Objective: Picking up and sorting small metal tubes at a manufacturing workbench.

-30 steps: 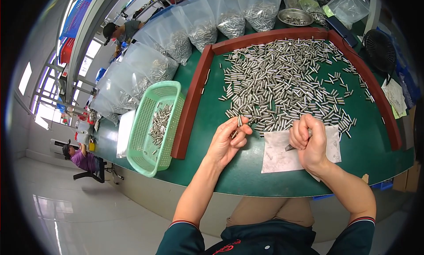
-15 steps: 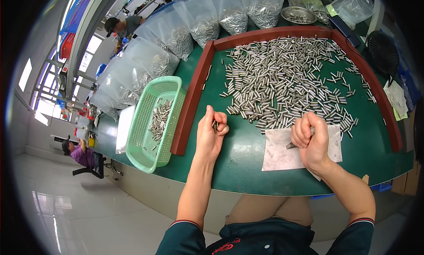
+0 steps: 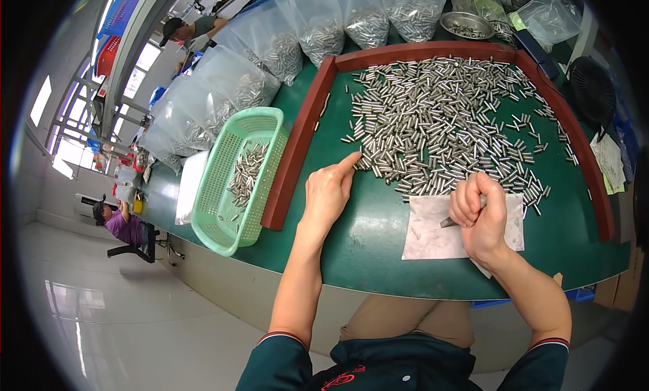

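Observation:
A broad pile of short, shiny metal pins [image 3: 433, 120] is spread over the green tabletop. My left hand [image 3: 328, 191] is at the pile's near left edge, index finger stretched out so its tip meets a pin there. Its other fingers curl under, and whatever lies in the palm is hidden. My right hand [image 3: 480, 212] is closed in a fist around a slim grey tool [image 3: 447, 222]; only short bits of it show at the fist. Beneath that fist lies a smudged white cloth [image 3: 426, 239], its far edge touching the nearest pins.
A dark red wooden frame [image 3: 297, 147] borders the pile on three sides. Left of it stands a green perforated basket [image 3: 206, 212] with pins inside. Clear bags of pins [image 3: 321, 36], a metal bowl [image 3: 466, 26] and a black fan [image 3: 591, 86] line the back. Two people are at the left.
My left hand has turned palm-down and reached forward and right to the pile's edge; earlier its curled fingers held dark metal pins. My right hand stays over the cloth. The view has shifted slightly.

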A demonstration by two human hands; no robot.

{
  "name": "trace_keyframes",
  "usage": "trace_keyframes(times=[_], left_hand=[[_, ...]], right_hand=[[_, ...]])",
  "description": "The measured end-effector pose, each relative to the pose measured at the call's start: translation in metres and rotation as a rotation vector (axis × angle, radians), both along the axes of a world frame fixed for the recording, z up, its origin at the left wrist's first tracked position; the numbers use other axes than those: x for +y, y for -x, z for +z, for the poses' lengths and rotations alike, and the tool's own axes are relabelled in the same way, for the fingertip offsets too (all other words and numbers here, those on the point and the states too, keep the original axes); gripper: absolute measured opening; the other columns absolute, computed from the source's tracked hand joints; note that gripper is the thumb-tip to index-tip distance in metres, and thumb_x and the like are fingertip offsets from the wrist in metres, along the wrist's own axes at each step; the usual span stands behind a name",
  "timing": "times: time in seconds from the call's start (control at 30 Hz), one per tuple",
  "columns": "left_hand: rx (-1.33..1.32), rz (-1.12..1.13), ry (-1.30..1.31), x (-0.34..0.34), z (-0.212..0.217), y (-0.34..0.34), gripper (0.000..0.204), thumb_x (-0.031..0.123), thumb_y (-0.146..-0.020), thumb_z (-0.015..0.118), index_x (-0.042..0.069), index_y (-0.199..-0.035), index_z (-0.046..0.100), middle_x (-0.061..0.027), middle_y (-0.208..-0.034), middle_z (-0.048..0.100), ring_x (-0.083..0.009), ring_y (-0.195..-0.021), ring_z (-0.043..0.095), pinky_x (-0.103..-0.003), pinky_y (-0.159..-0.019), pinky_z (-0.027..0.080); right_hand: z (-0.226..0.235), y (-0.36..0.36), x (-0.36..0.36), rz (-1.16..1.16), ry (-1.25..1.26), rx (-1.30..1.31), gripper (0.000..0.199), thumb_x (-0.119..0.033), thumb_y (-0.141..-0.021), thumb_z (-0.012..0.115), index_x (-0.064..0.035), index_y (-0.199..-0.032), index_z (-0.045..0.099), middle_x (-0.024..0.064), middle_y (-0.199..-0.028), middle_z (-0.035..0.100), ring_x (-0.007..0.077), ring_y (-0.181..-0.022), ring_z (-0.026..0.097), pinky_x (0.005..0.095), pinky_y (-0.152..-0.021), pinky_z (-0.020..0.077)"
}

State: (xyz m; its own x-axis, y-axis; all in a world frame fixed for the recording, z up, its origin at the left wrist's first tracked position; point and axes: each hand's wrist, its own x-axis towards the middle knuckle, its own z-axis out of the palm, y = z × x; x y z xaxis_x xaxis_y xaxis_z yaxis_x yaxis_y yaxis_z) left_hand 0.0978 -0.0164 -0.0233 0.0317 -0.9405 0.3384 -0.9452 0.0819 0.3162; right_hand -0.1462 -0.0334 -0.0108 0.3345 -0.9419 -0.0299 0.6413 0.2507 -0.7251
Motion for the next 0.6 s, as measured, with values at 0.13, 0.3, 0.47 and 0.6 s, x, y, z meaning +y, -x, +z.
trace_keyframes(times=[0.13,0.3,0.47,0.6], left_hand=[[0.014,-0.029,0.088,0.0,-0.003,-0.003,0.015,0.007,-0.075,0.059,0.005,-0.09,0.061,-0.0152,-0.07,0.06,-0.033,-0.063,0.058,-0.039,-0.056,0.045],[0.028,-0.027,0.004,0.007,0.003,0.0,0.014,0.007,-0.072,0.064,0.002,-0.084,0.061,-0.0141,-0.058,0.055,-0.0254,-0.049,0.054,-0.032,-0.048,0.042],[-0.007,-0.253,-0.038,0.017,0.006,0.026,0.01,0.006,-0.071,0.063,0.001,-0.08,0.061,-0.0123,-0.06,0.057,-0.0261,-0.052,0.056,-0.034,-0.049,0.044],[-0.167,-0.363,0.003,0.011,0.008,0.04,0.008,0.005,-0.071,0.06,0.001,-0.077,0.056,-0.012,-0.058,0.055,-0.0284,-0.053,0.055,-0.037,-0.049,0.043]], right_hand=[[0.0,0.0,0.0,0.002,0.001,0.008,0.037,-0.019,-0.087,0.033,-0.0091,-0.052,0.029,-0.0001,-0.045,0.029,0.0071,-0.04,0.02,0.0229,-0.038,0.0186],[-0.001,0.001,-0.001,0.003,-0.004,0.004,0.037,-0.02,-0.087,0.033,-0.0091,-0.051,0.03,0.0,-0.045,0.029,0.0071,-0.04,0.021,0.023,-0.038,0.0188],[-0.001,0.002,-0.003,0.01,0.003,0.014,0.038,-0.022,-0.088,0.034,-0.0091,-0.052,0.03,0.0,-0.045,0.03,0.0073,-0.04,0.021,0.0231,-0.038,0.0192],[0.0,0.0,-0.002,0.012,0.005,-0.001,0.039,-0.023,-0.089,0.034,-0.0087,-0.053,0.031,0.0001,-0.045,0.03,0.0073,-0.04,0.021,0.0232,-0.039,0.0191]])
